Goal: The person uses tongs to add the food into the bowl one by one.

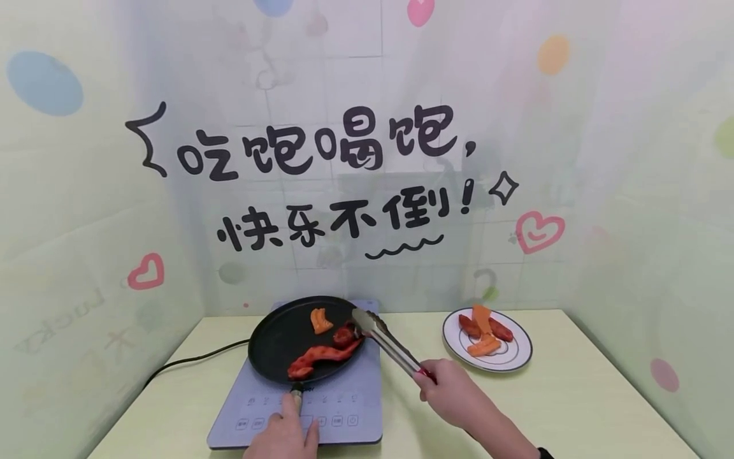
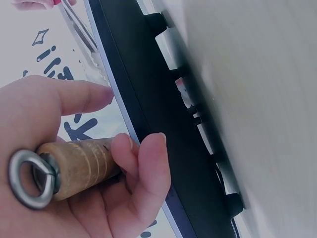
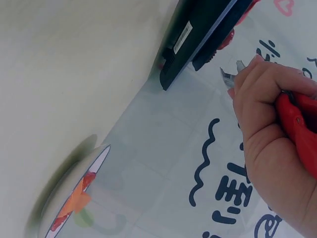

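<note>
My left hand (image 1: 282, 435) grips the wooden handle (image 2: 81, 166) of a round black frying pan (image 1: 275, 335); a metal ring hangs at the handle's end. My right hand (image 1: 455, 392) holds metal tongs (image 1: 395, 347) with red grips (image 3: 299, 126). The tong tips are at the pan's right rim, right at a dark red, glossy piece of food (image 1: 345, 335). A long red strip of food (image 1: 321, 356) lies along the pan's near side. Farther back in the pan sits a ridged orange piece (image 1: 320, 320).
Under the pan is a flat induction cooker (image 1: 367, 395), its cord (image 1: 197, 358) running left. At right stands a white plate (image 1: 516, 361) with red pieces (image 1: 501, 329) and orange slices (image 1: 483, 346). A printed curtain (image 1: 355, 280) encloses the table's back and sides.
</note>
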